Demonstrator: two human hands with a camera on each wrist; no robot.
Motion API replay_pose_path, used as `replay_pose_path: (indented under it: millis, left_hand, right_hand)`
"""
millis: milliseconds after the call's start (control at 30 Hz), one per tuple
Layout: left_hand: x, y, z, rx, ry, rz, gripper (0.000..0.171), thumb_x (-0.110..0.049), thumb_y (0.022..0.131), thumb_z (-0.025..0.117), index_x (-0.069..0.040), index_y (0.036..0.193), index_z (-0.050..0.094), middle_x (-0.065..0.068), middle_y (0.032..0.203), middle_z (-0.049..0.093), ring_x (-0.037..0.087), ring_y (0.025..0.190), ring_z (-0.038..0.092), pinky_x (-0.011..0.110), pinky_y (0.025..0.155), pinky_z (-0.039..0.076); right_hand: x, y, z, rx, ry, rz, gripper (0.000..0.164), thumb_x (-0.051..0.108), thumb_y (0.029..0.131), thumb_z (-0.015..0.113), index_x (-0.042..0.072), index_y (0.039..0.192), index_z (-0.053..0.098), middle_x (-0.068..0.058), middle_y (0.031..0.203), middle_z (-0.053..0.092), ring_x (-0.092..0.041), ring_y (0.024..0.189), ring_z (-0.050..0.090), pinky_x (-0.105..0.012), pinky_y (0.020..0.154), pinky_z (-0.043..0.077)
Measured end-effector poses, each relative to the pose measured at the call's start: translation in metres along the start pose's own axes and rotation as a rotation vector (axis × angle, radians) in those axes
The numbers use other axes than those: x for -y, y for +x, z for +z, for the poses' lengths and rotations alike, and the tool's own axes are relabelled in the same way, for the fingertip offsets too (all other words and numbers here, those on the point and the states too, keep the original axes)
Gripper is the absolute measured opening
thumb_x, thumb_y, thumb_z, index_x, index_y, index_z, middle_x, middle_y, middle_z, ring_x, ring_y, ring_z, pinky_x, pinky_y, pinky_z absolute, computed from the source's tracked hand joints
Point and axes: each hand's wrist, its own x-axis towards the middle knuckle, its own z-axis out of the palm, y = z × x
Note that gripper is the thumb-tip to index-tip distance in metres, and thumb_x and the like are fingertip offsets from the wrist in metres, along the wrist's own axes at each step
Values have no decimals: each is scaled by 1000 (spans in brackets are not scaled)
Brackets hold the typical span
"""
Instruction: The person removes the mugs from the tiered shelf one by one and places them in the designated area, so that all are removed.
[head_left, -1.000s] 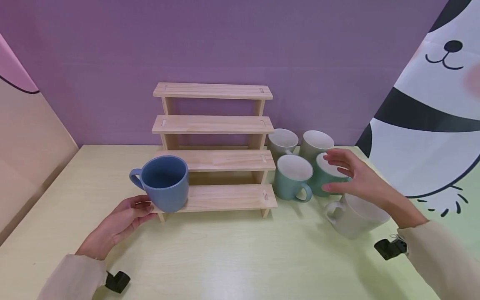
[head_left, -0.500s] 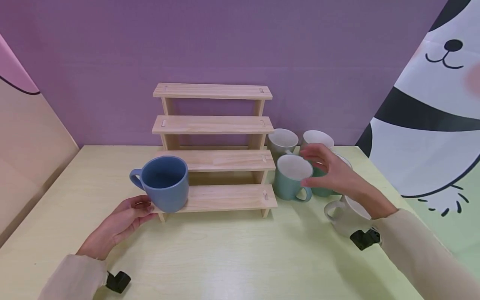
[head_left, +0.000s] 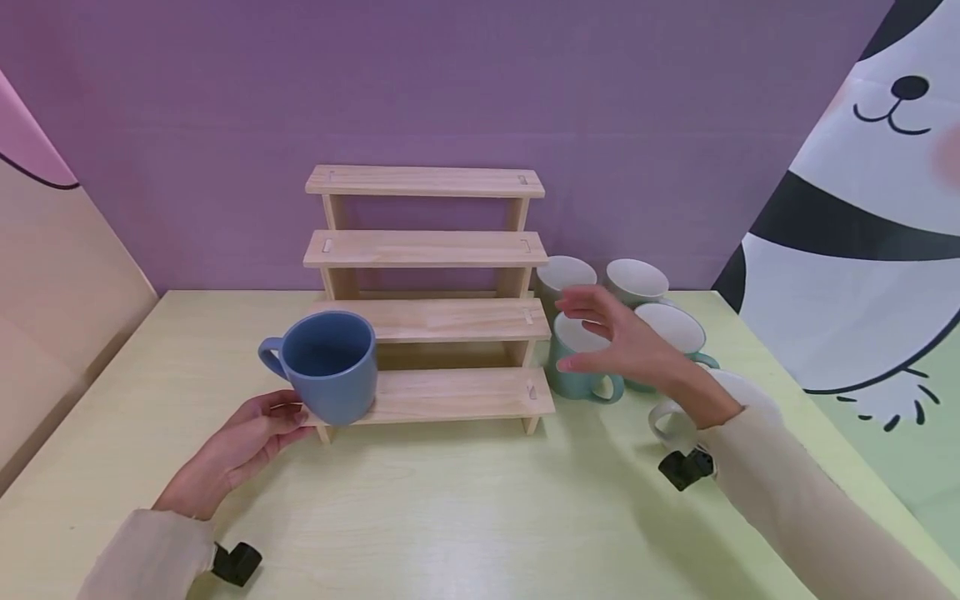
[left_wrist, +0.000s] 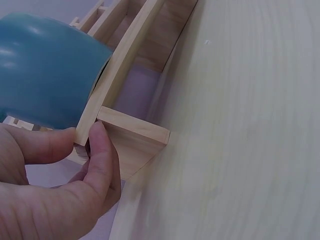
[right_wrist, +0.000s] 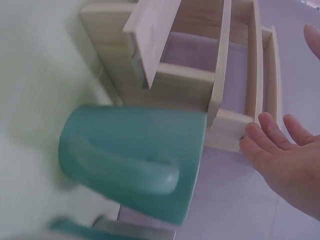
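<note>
My left hand (head_left: 243, 450) pinches the left end of the bottom step of a wooden tiered shelf (head_left: 457, 396), thumb above and fingers below in the left wrist view. On that step, right by the thumb, stands a blue mug (head_left: 330, 367) with its handle to the left. My right hand (head_left: 622, 337) hovers over a teal mug (head_left: 573, 379) right of the shelf, its thumb and fingers spread apart and holding nothing. In the right wrist view the teal mug (right_wrist: 130, 155) lies below the open palm, its handle toward the camera.
Behind and right of the teal mug stand two pale mugs, one the back right mug (head_left: 636, 279), and a green mug (head_left: 675, 325). A white mug (head_left: 738, 392) is partly hidden by the right forearm. A purple backdrop (head_left: 420, 83) rises behind the table.
My right hand has moved left, from over the green mug to over the teal mug. The left hand, shelf and blue mug have stayed put.
</note>
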Motion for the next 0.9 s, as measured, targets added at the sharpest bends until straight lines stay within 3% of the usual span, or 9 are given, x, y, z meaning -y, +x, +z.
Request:
replay_pose_path:
  millis: [600, 900]
  left_hand:
    - [1, -2, 1, -11, 10, -10, 53, 8, 94, 41, 15, 140, 16, -3, 108, 51, 6, 95, 62, 21, 90, 52]
    - [-1, 0, 0, -1, 12, 1, 52, 9, 94, 37, 17, 139, 14, -3, 106, 53, 4, 93, 63, 19, 87, 53]
  right_hand:
    - [15, 23, 34, 41, 74, -9, 80, 14, 76, 78, 10, 141, 32, -11, 145, 39, -29, 137, 35, -48, 117, 24]
    - [26, 35, 46, 70, 115, -60, 80, 12, 75, 79, 9, 140, 34, -16, 144, 38, -31, 137, 34, -45, 118, 24]
